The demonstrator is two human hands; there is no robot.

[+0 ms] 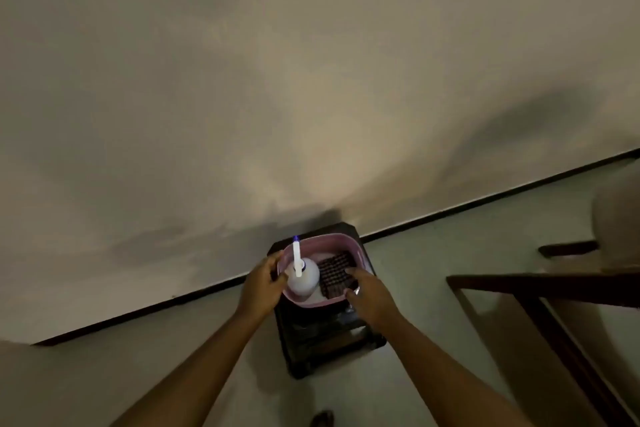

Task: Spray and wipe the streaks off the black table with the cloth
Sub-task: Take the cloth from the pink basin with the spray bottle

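A small black table [325,343] stands by the wall in dim light. On its top sits a pink basin [346,238]. Inside the basin a white spray bottle [306,279] with a blue-tipped nozzle stands upright on the left, and a dark checked cloth [334,272] lies on the right. My left hand [263,286] grips the basin's left rim, thumb inside next to the bottle. My right hand [369,296] grips the basin's near right rim, its fingers reaching over the edge of the cloth. The basin hides most of the table top.
A pale wall with a black skirting strip [485,199] runs behind the table. A dark wooden frame [540,291] stands to the right, with a pale rounded object [618,211] beyond it. My foot [322,419] shows on the light floor below.
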